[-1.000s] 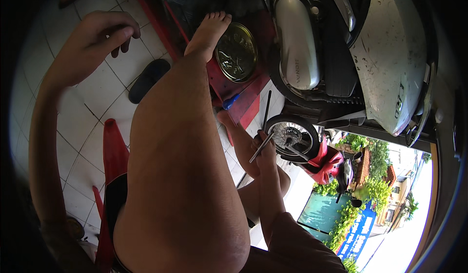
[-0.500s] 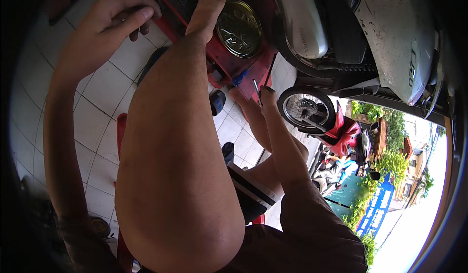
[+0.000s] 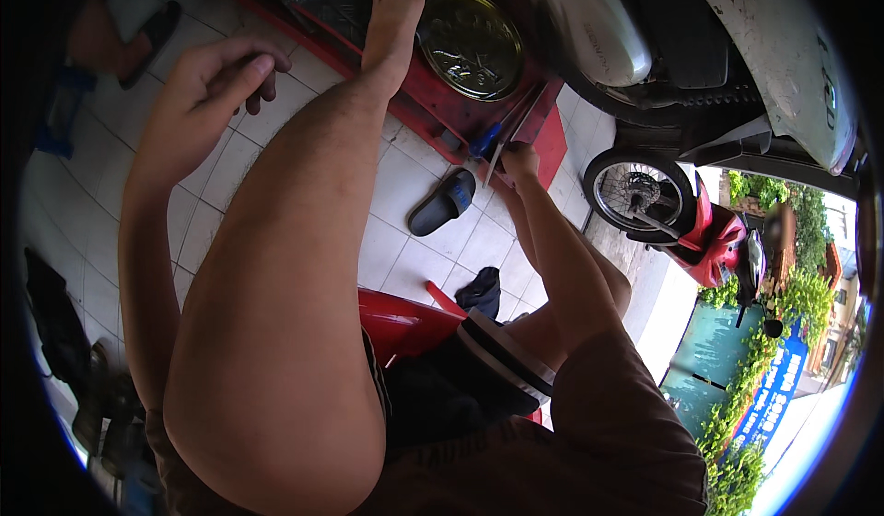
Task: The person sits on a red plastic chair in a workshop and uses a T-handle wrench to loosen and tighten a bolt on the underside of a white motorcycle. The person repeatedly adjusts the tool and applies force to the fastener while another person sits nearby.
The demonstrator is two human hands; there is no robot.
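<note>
My left hand (image 3: 221, 88) hangs over the tiles beside my raised shin, fingers loosely curled and apart from the palm, with nothing seen in it. At the near right end of a red metal stand (image 3: 442, 137), my right hand (image 3: 521, 163) is closed on a thin silver metal rod (image 3: 495, 162); its far end is hard to make out. Close by lies a screwdriver with a blue handle (image 3: 485, 139). A round, shiny metal pan (image 3: 471, 46) rests on the stand, holding small parts I cannot make out. My bare foot (image 3: 391, 42) is beside the pan.
A grey motorbike (image 3: 599, 33) stands close on the right. Beyond it is a red motorbike with a spoked wheel (image 3: 640, 196). A black slide sandal (image 3: 442, 203) lies on the white tiled floor, near a dark crumpled cloth or shoe (image 3: 479, 293). Another person's foot shows at upper left.
The view has shifted, showing more floor and the whole sandal. My right hand has moved in against the stand's end with the rod. My left hand keeps its loose curl.
</note>
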